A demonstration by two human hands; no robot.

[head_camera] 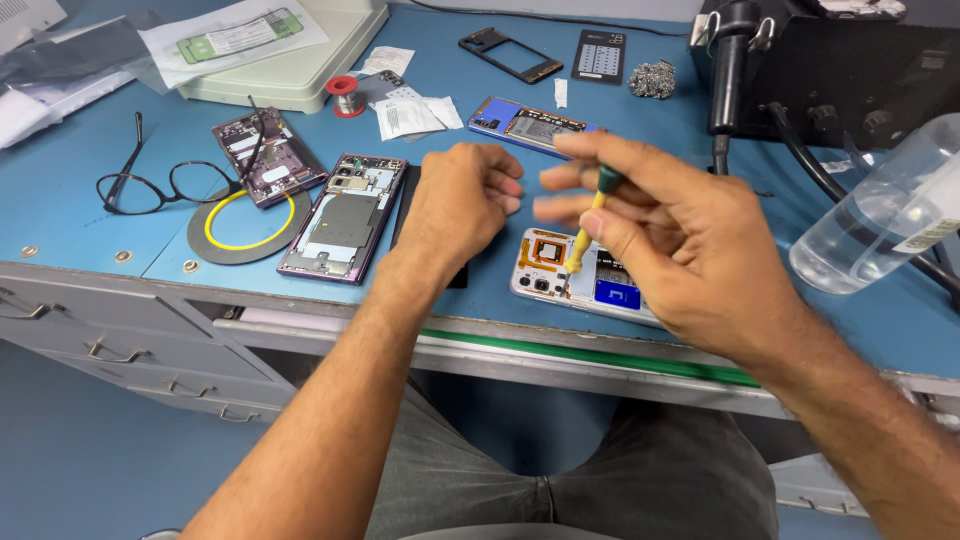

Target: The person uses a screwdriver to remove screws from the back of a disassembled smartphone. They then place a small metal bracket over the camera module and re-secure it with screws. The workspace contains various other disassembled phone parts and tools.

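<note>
Screwdriver (590,225) in right hand (680,240) meets opened phone (560,270) near bench edge (600,355)

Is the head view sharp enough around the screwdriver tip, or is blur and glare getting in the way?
Head view: right hand fingertips are motion-blurred, and the yellow screwdriver slightly soft; the opened phone beneath reads clearly. Left hand is sharp. Lighting is even, shadows soft; mild glare only on the clear bottle.

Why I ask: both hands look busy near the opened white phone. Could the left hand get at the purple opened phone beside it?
Probably yes: the left hand is a loose fist holding nothing visible, and the purple opened phone lies uncovered just to its left.
</note>
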